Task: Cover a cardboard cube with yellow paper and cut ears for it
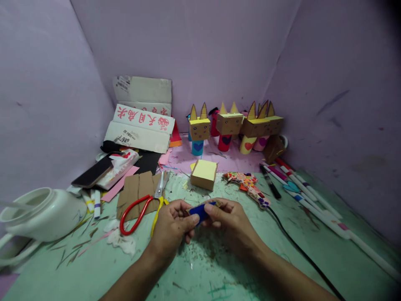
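Between my two hands is a small blue-faced cardboard piece (202,212), tilted, with brown cardboard edges showing. My left hand (175,221) pinches its left end, thumb on the blue face. The right end is pinched by my right hand (227,219), its thumb on the same face; the fingers underneath are partly hidden. Just beyond my hands sits a small cardboard box (203,174) with a pale yellow top. Scissors (159,190) with one red and one yellow handle lie beside my left hand, partly over a cardboard sheet (125,194).
A patterned glue gun (250,188) with a black cord lies right of the box. Several markers (300,188) line the right side. Cardboard animal figures (224,129) stand at the back. On the left are a white pot (56,213), a phone (94,169) and printed cardboard (140,125).
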Demonstrator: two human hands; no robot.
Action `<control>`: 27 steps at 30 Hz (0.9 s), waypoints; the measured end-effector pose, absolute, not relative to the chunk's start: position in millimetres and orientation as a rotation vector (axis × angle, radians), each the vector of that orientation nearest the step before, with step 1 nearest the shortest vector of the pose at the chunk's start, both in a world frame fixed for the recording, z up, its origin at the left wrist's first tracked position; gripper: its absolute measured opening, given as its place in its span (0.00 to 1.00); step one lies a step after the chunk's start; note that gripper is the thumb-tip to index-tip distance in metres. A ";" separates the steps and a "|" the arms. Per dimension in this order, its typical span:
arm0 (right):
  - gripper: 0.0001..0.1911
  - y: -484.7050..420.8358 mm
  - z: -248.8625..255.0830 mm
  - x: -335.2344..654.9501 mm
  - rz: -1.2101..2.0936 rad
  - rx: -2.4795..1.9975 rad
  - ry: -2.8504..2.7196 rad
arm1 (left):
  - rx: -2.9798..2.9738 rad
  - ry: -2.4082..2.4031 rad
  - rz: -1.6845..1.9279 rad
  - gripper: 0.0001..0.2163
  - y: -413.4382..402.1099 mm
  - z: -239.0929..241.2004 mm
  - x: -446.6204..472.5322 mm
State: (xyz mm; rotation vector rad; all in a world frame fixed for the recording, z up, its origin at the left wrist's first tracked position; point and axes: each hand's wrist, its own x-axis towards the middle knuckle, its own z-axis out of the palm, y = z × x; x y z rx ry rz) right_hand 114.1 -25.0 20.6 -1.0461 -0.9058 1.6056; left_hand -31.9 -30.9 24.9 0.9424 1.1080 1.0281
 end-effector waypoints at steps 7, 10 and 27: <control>0.13 -24.7 20.6 111.3 1.691 -1.021 -0.876 | 0.918 1.037 0.983 0.12 -30.6 26.8 -29.7; 0.12 -23.1 21.5 111.1 1.770 -1.015 -0.786 | 0.845 0.976 0.965 0.14 -28.5 30.0 -28.9; 0.14 -24.1 21.5 110.3 1.755 -1.067 -0.827 | 0.851 1.080 0.947 0.12 -29.3 32.1 -27.8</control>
